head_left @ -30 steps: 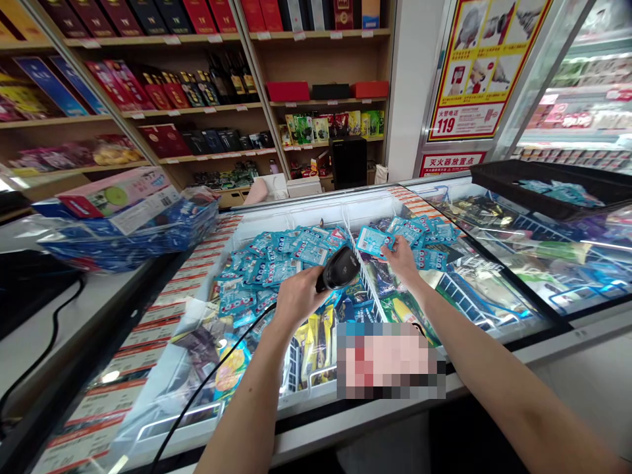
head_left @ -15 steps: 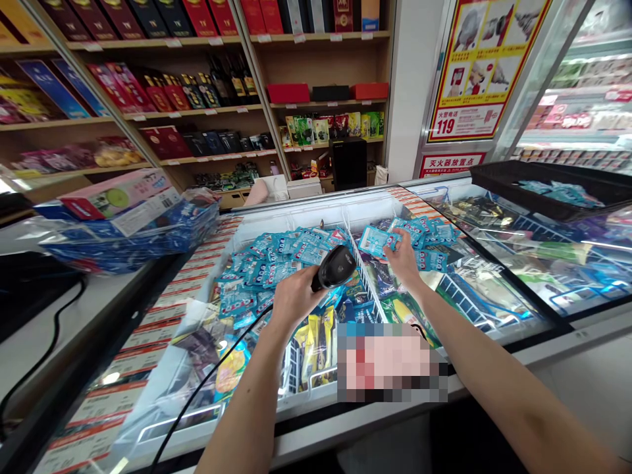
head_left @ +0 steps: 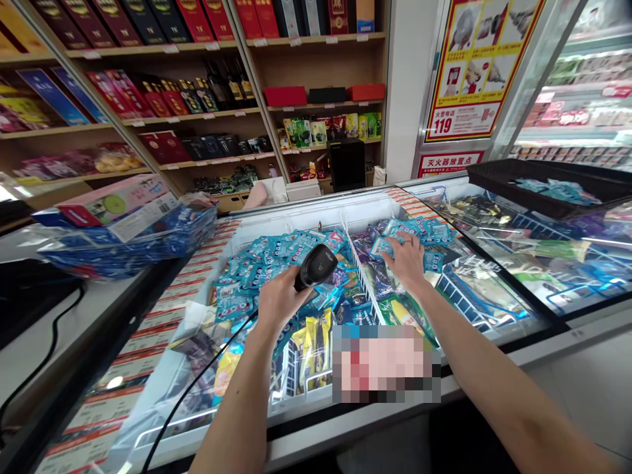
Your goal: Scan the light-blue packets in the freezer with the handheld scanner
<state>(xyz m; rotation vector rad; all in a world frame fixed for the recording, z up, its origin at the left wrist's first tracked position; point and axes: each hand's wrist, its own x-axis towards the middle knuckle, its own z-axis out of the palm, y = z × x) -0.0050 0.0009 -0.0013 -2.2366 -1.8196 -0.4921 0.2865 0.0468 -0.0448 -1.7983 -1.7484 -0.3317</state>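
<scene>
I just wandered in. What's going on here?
A person is standing at a display freezer. Their left hand holds a black handheld scanner. Their right hand, fingers spread, is at a small group of blue packets; whether it grips one is hard to tell. A bigger pile of similar packets lies to the left, and a few more sit in a dark tray at the far right.

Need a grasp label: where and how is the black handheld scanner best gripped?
By its handle, likely from the near left with fingers wrapped round, as the left hand holds it. The scanner's wide, rounded head tilts up and to the right, so a grip there leaves the head uncovered. The cord trails toward the person from below that hand; better not to pinch it.
</scene>
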